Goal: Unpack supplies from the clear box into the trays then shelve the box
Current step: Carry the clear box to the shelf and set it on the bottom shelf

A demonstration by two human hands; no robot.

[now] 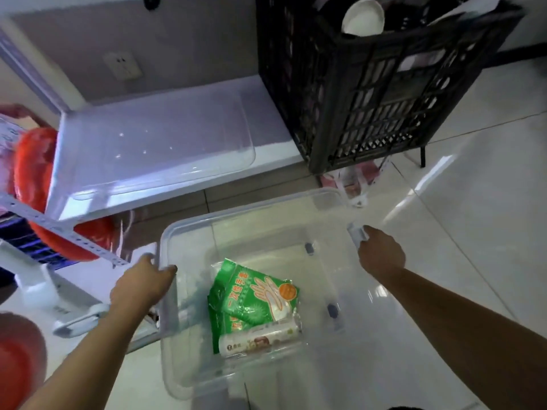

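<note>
Two bare forearms come in from the near edge, one on the left and one on the right, with no sleeve showing on either. The left hand and the right hand wear no gloves, and no ring, watch or band shows.

clear box on floor | glove packets and roll inside it | lid behind-left on shelf | crate behind-right
</note>
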